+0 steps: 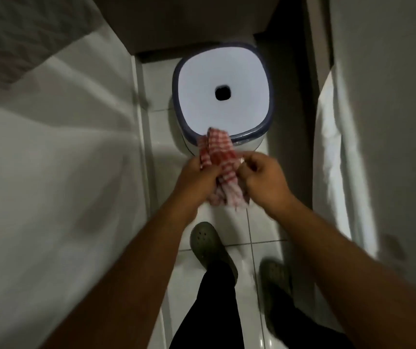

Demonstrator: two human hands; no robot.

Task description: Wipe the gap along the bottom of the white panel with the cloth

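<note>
A red-and-white checked cloth (220, 157) is bunched between both hands in the middle of the view, above the tiled floor. My left hand (198, 175) grips its left side. My right hand (262, 176) pinches its right edge with thumb and fingers. A white panel (58, 159) runs along the left side, and its bottom edge (142, 152) meets the floor in a narrow strip. Both hands are to the right of that strip, apart from it.
A white stool with a dark blue rim (224, 94) and a centre hole stands on the floor just beyond the hands. A white wall or door (378, 122) closes the right side. My feet in grey-green clogs (209, 245) stand on white floor tiles.
</note>
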